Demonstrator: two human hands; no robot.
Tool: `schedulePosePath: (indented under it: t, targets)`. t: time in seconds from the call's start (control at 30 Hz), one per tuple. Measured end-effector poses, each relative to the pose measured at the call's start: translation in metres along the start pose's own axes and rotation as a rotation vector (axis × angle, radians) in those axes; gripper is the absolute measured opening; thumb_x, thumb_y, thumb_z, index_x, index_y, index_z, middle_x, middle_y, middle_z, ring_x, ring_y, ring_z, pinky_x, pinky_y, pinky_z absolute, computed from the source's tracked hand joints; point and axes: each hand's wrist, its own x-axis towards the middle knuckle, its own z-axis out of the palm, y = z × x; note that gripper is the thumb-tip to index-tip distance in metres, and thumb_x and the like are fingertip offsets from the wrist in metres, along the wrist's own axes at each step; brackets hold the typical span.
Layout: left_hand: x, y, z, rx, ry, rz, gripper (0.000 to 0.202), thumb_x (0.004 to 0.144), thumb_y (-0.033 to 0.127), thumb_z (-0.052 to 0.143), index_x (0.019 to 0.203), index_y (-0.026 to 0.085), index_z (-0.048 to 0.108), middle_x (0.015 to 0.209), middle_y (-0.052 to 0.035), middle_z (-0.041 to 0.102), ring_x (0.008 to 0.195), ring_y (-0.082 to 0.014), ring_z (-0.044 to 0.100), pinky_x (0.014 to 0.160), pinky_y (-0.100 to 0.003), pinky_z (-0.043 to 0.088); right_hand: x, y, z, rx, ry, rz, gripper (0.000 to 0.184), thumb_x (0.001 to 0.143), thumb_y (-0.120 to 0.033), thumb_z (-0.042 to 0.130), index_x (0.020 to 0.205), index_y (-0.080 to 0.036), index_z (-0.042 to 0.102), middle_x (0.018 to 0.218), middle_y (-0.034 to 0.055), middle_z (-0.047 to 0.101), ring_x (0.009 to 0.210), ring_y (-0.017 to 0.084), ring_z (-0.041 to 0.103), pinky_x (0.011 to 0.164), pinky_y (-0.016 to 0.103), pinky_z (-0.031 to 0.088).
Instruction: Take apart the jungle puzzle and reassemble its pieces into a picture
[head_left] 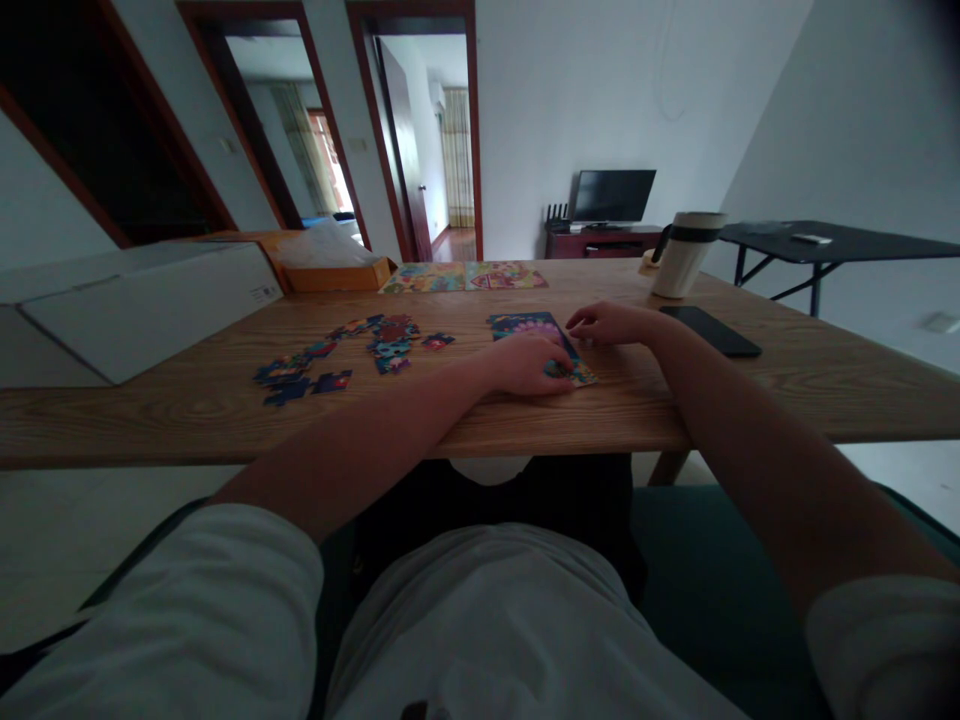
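Note:
A partly joined jigsaw puzzle (525, 326) lies on the wooden table (225, 405) in front of me. My left hand (529, 365) rests on the puzzle's near edge, fingers curled and pressing down on a piece there. My right hand (611, 323) sits at the puzzle's right edge, fingers bent with the tips against its side. Several loose puzzle pieces (341, 355) are scattered to the left, apart from both hands.
Two finished puzzle sheets (465, 277) lie at the table's far edge. A tall cup (686, 255) and a dark phone (711, 330) stand to the right. A white box (142, 300) and an orange box (330, 265) occupy the left. A black side table (832, 242) is behind.

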Motion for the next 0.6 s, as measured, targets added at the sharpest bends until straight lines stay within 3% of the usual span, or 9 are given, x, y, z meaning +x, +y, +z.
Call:
schedulePosePath:
  t: [0.2, 0.4, 0.6]
  targets:
    - [0.0041, 0.0071, 0.0052, 0.048, 0.042, -0.048, 0.038, 0.092, 0.051, 0.062, 0.11, 0.02, 0.076, 0.114, -0.0084, 0.074, 0.11, -0.0256, 0.065, 0.101, -0.038, 0.045, -0.001, 0.0001, -0.0008, -0.027, 0.014, -0.022, 0.039, 0.098, -0.039, 0.06, 0.129, -0.017, 0.069, 0.112, 0.0115, 0.076, 0.091, 0.022, 0.071, 0.084, 0.031, 0.055]
    - [0.0032, 0.009, 0.0052, 0.056, 0.028, 0.019, 0.031, 0.095, 0.039, 0.059, 0.112, 0.02, 0.076, 0.116, -0.0073, 0.075, 0.109, -0.0232, 0.067, 0.102, -0.035, 0.045, -0.0035, -0.002, -0.0011, -0.01, 0.016, -0.006, 0.042, 0.097, -0.044, 0.063, 0.128, -0.016, 0.069, 0.113, 0.0117, 0.076, 0.092, 0.021, 0.071, 0.085, 0.029, 0.054]
    - [-0.0005, 0.0071, 0.0014, 0.076, 0.022, 0.053, 0.03, 0.094, 0.038, 0.06, 0.111, 0.021, 0.078, 0.113, -0.0072, 0.076, 0.108, -0.0233, 0.068, 0.101, -0.035, 0.046, -0.0013, -0.0027, 0.0009, 0.01, 0.017, 0.007, 0.039, 0.1, -0.034, 0.058, 0.131, -0.012, 0.067, 0.115, 0.0136, 0.075, 0.093, 0.021, 0.071, 0.085, 0.029, 0.055]
